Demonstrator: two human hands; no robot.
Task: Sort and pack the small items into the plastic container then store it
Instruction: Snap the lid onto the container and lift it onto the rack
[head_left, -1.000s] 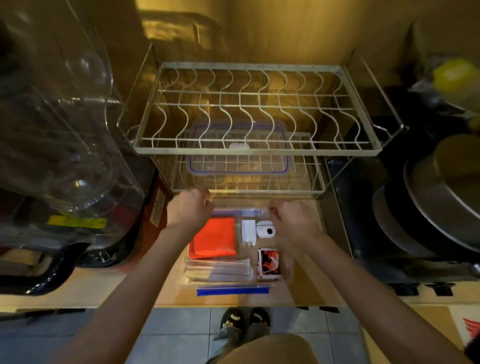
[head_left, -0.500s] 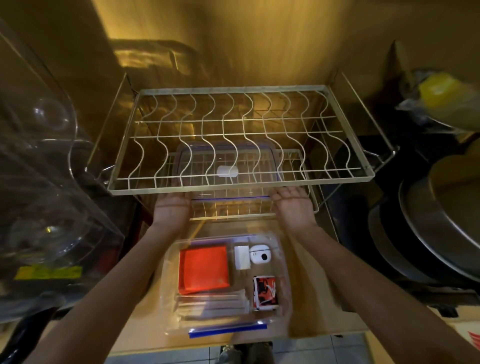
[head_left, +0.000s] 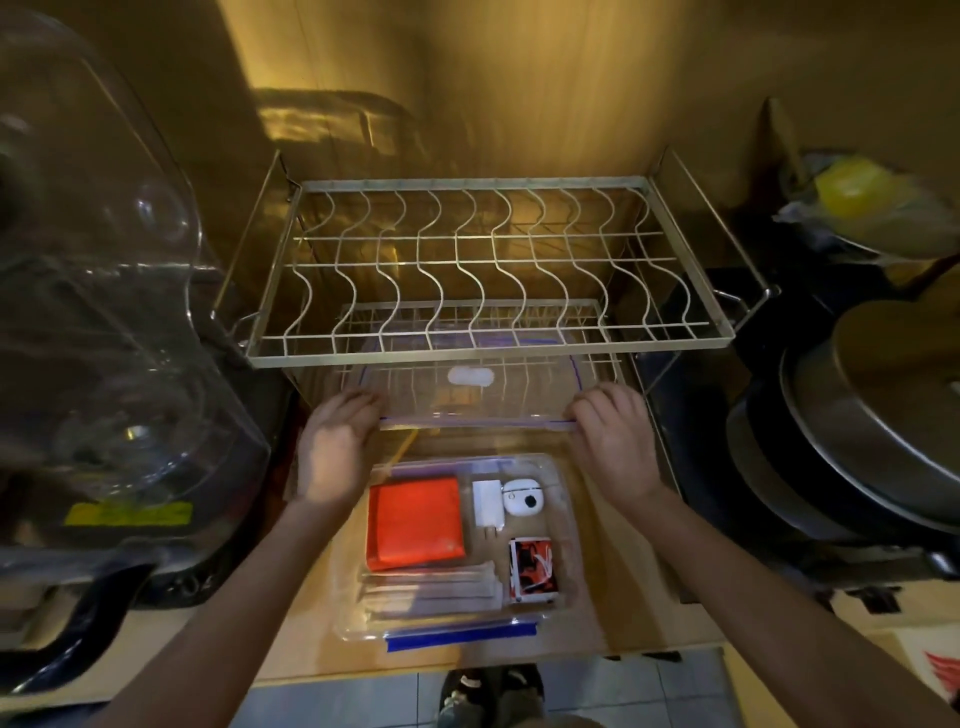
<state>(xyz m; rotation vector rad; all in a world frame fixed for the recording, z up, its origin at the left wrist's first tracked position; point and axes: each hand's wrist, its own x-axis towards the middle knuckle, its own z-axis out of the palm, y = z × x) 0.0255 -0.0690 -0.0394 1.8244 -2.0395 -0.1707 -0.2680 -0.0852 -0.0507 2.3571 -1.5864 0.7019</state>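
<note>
A clear plastic container (head_left: 563, 525) sits on the wooden counter in front of me. It holds an orange pouch (head_left: 415, 522), a white charger plug (head_left: 487, 503), a white earbud case (head_left: 523, 498), a small red and white box (head_left: 532, 569) and several wrapped sticks (head_left: 431, 587). Its clear lid (head_left: 467, 387), edged in blue, lies on the lower shelf of a wire dish rack (head_left: 488, 270), just beyond the container. My left hand (head_left: 337, 447) grips the lid's front left corner. My right hand (head_left: 613, 441) curls around the front right corner.
A large clear water jug (head_left: 104, 322) on a dark base crowds the left side. Stacked metal pans (head_left: 872, 447) stand on the right, with a yellow object (head_left: 857, 195) in a bag behind them. The counter's front edge drops to a tiled floor.
Both hands moved up from the container's far edge to the lid on the lower rack shelf. The lid has slid toward me, out from under the upper tier.
</note>
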